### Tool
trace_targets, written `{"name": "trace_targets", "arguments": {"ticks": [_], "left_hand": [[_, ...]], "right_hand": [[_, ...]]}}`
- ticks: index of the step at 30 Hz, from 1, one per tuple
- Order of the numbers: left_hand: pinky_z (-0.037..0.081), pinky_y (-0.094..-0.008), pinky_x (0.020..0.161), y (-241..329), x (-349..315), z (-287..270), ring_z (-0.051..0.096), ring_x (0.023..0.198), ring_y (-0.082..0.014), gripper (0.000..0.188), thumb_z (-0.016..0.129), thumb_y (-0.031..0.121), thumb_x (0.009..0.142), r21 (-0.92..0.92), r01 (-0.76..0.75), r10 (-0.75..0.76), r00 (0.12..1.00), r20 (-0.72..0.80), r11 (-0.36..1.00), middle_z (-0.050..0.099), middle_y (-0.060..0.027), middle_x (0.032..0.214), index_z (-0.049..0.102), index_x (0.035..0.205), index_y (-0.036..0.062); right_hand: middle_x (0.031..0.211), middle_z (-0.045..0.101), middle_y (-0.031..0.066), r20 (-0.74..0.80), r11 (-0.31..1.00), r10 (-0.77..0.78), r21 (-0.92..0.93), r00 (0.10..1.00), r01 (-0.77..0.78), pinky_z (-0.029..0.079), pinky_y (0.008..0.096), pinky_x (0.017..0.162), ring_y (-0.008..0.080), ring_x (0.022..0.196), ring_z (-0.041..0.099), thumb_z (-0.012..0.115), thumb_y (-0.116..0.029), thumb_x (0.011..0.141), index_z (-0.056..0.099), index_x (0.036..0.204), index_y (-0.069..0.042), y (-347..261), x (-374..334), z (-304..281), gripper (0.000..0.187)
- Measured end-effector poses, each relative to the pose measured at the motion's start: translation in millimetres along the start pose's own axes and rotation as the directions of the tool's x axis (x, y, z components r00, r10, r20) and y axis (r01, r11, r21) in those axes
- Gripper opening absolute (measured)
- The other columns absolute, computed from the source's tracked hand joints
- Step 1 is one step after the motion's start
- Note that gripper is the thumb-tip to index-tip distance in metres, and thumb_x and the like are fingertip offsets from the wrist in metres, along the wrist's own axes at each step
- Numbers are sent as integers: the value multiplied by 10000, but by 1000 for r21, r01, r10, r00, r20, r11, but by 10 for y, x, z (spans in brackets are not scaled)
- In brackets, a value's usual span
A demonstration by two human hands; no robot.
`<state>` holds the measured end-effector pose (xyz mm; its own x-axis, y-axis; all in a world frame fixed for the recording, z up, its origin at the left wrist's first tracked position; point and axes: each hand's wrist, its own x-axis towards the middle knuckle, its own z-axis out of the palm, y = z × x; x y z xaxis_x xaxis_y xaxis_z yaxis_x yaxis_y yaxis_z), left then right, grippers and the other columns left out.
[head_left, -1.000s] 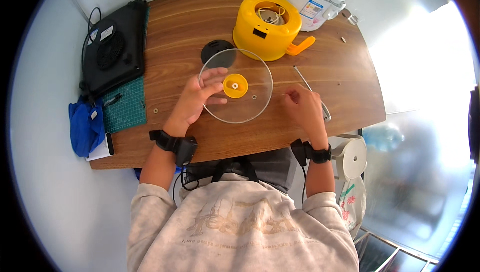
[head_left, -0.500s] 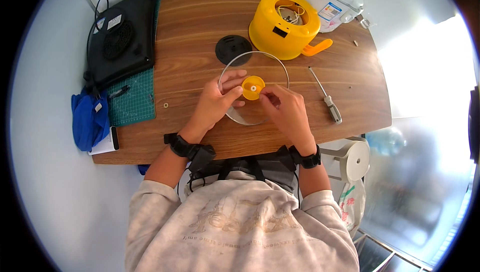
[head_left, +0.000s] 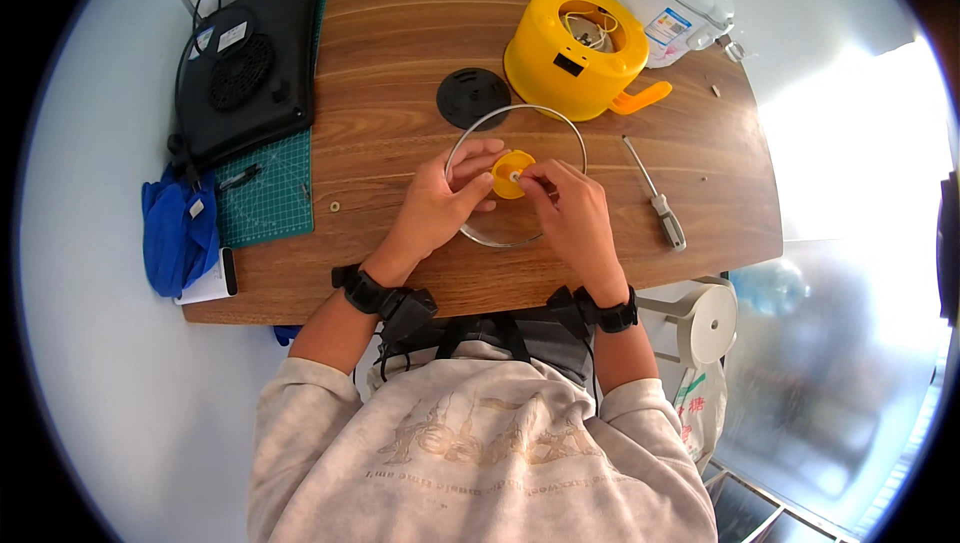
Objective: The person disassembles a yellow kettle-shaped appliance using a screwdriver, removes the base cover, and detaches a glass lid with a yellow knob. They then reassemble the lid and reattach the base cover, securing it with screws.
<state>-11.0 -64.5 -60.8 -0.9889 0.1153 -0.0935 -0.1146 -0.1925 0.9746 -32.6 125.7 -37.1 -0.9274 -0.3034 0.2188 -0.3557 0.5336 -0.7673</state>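
A round glass lid (head_left: 520,115) with a yellow knob (head_left: 507,174) at its centre lies on the wooden table (head_left: 400,73). My left hand (head_left: 440,205) rests on the lid's left half, thumb and fingers pinching the knob. My right hand (head_left: 570,215) covers the lid's lower right, its fingertips on the knob's right side. Both hands grip the knob from opposite sides.
A yellow cooker body (head_left: 580,51) with an open top stands behind the lid, a black round disc (head_left: 473,97) to its left. A screwdriver (head_left: 655,195) lies at the right. A black appliance (head_left: 245,68), green cutting mat (head_left: 262,193) and blue cloth (head_left: 175,233) sit at the left.
My right hand moved from the table near the screwdriver onto the yellow knob. The lid and both hands now sit closer to the front edge.
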Motion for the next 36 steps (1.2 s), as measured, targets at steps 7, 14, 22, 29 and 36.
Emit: {"name": "trace_targets", "arguments": {"ticks": [7, 14, 22, 29, 36], "left_hand": [[594, -320, 917, -7, -11, -5, 629, 1211, -204, 426, 624, 80, 989, -24, 6, -6, 1000, 23, 1000, 612, -141, 1367, 519, 1397, 14], [592, -314, 918, 22, -27, -3, 632, 1195, -185, 418, 610, 66, 988, -59, 25, -25, 1000, 17, 998, 610, -121, 1373, 522, 1394, 20], [606, -311, 886, -22, -9, -31, 646, 1170, -186, 419, 610, 59, 986, -70, 16, -18, 1000, -21, 997, 623, -123, 1349, 522, 1394, 21], [622, -287, 820, 10, 6, -33, 661, 1139, -192, 414, 598, 56, 989, -85, 102, -105, 994, -36, 991, 635, -164, 1315, 516, 1391, 2], [631, -294, 803, -11, 18, -38, 668, 1134, -208, 413, 600, 66, 989, -67, 119, -122, 992, -41, 991, 627, -170, 1322, 519, 1389, 5]], "right_hand": [[889, 697, 178, -4, 999, 39, 17, 999, -39, 521, 400, 697, 366, 790, 667, 696, -114, 906, 665, 950, -6, -18, 32, -1, 121], [865, 696, 150, -68, 995, 100, 25, 993, -98, 520, 387, 679, 345, 770, 670, 716, -124, 896, 636, 917, -24, -39, 47, 71, 129], [887, 692, 152, -68, 1000, 0, -5, 998, 0, 517, 406, 686, 363, 779, 659, 699, -128, 909, 665, 931, -25, -31, 52, 94, 111], [920, 698, 175, -52, 999, -24, -26, 998, 23, 526, 418, 721, 381, 822, 665, 657, -117, 929, 683, 974, -23, -13, 35, 80, 107], [944, 680, 169, -12, 1000, -7, -5, 1000, 7, 536, 398, 709, 364, 807, 672, 638, -65, 917, 676, 1044, -36, -45, -7, 8, 136]]}}
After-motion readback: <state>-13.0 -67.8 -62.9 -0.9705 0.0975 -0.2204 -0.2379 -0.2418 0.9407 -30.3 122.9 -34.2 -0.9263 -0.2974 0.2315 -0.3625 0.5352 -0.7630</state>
